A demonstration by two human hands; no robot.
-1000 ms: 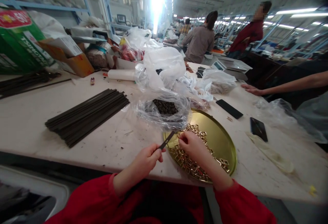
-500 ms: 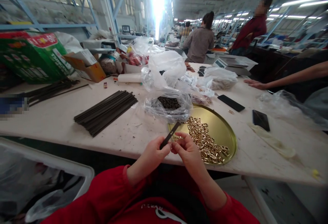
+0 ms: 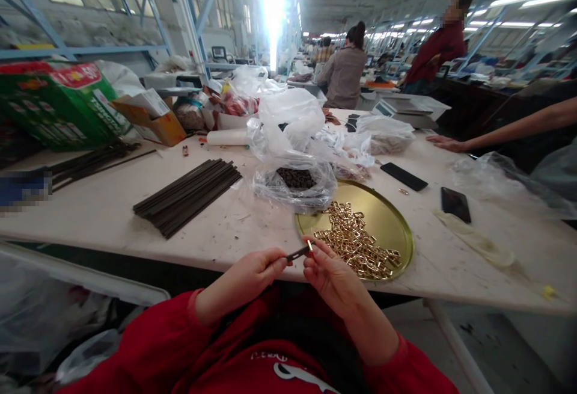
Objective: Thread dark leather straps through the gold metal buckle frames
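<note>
The pale bench (image 3: 216, 237) runs wide across the scene, and a big green carton (image 3: 58, 108) sits on it, well off to the left of our landmark, the round gold tray (image 3: 390, 225). Left of that tray, too, a bundle of dark strips (image 3: 189, 195) lies fanned at a slant! Just beyond the tray's far-left rim sits a clear plastic bag (image 3: 268, 192), mouth open on small dark pieces (image 3: 295, 177). And on the tray itself, a gleaming heap of gold buckles (image 3: 360, 243)!

To the hands: the left hand (image 3: 259, 266), left of the tray's near rim, pinches a single dark strip (image 3: 296, 255) between thumb and fingers, its slotted end pointing towards the right hand (image 3: 331, 273). That right hand, at the tray's near-left edge, has its fingertips pressed together on one shiny gold buckle (image 3: 310, 247), right at the strip's tip! Is the strip through it? Can't tell, the fingers cover the join.
</note>
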